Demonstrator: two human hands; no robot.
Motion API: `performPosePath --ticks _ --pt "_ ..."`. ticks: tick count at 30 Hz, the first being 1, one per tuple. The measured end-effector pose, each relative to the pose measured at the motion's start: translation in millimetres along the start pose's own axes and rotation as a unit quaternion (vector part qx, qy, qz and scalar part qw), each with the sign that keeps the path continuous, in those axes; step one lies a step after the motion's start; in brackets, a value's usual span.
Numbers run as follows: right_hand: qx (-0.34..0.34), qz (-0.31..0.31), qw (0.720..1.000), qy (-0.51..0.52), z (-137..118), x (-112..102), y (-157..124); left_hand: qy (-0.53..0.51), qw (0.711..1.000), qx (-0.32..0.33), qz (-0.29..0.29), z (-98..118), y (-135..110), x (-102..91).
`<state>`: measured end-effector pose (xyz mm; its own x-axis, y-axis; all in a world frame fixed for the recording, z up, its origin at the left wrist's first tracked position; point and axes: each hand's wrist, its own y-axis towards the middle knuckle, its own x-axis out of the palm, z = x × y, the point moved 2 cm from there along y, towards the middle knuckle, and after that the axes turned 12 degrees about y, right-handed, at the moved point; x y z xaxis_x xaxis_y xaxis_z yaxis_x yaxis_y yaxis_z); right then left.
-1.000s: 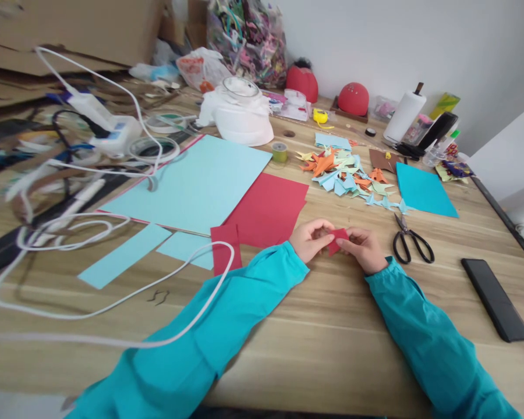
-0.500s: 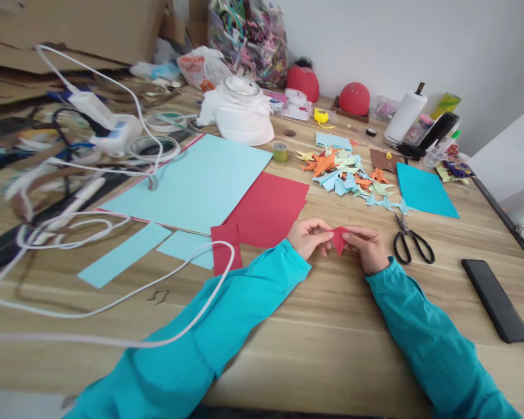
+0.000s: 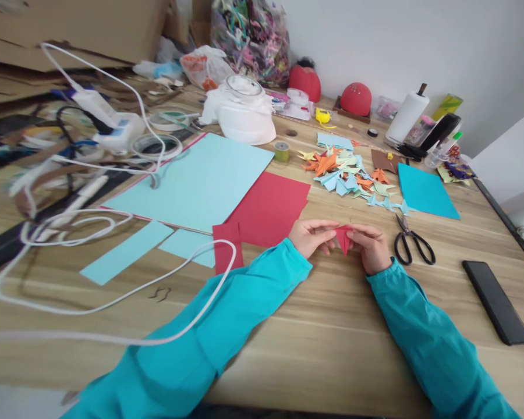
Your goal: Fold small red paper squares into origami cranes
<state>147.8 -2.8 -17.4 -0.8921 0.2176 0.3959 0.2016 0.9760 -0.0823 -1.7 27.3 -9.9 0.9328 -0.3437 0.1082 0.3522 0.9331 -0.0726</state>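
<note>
A small folded piece of red paper (image 3: 343,237) is held up between both hands, its point hanging downward. My left hand (image 3: 311,237) pinches its left side between thumb and fingers. On the other side, my right hand (image 3: 371,244) grips the right edge the same way. Just beyond the hands lies a heap of folded paper cranes (image 3: 340,171) in orange, pale blue and pale green. Black-handled scissors (image 3: 411,243) rest to the right of my right hand. Red paper sheets (image 3: 268,209) lie left of and behind my left hand.
A large light blue sheet (image 3: 196,174) and cut strips (image 3: 126,253) cover the left side. A white cable (image 3: 113,311) loops across there, over my left sleeve. A phone (image 3: 496,301) lies at right, with a bright blue sheet (image 3: 427,191) farther back. A thread spool (image 3: 282,151) stands mid-table.
The red paper's shape between the fingertips has shifted slightly, with its lower point now looking narrower. Both hands keep their pinch; the whole view has shifted a little.
</note>
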Motion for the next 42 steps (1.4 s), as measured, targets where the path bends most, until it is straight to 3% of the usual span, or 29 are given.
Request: performPosePath --ticks 12,15,20,31,42 --pt "-0.011 -0.015 1.000 -0.012 2.3 -1.1 -0.6 -0.035 0.999 -0.026 0.002 -4.8 2.7 -3.5" --pt "-0.021 -0.024 0.999 -0.016 1.9 0.3 -2.0 -0.049 0.998 -0.034 -0.024 -2.9 0.4 -0.5" --pt "-0.072 -0.068 0.993 -0.056 -1.5 5.8 -5.0 0.012 0.996 -0.033 -0.080 -2.0 -2.2 5.0" --pt "-0.028 -0.079 0.993 -0.081 -1.2 4.1 -3.5 0.055 0.998 0.003 -0.007 -3.6 -0.6 3.6" --pt "-0.075 -0.126 0.982 -0.120 -3.4 11.3 -5.5 0.075 0.997 -0.004 -0.004 -1.2 -1.6 3.2"
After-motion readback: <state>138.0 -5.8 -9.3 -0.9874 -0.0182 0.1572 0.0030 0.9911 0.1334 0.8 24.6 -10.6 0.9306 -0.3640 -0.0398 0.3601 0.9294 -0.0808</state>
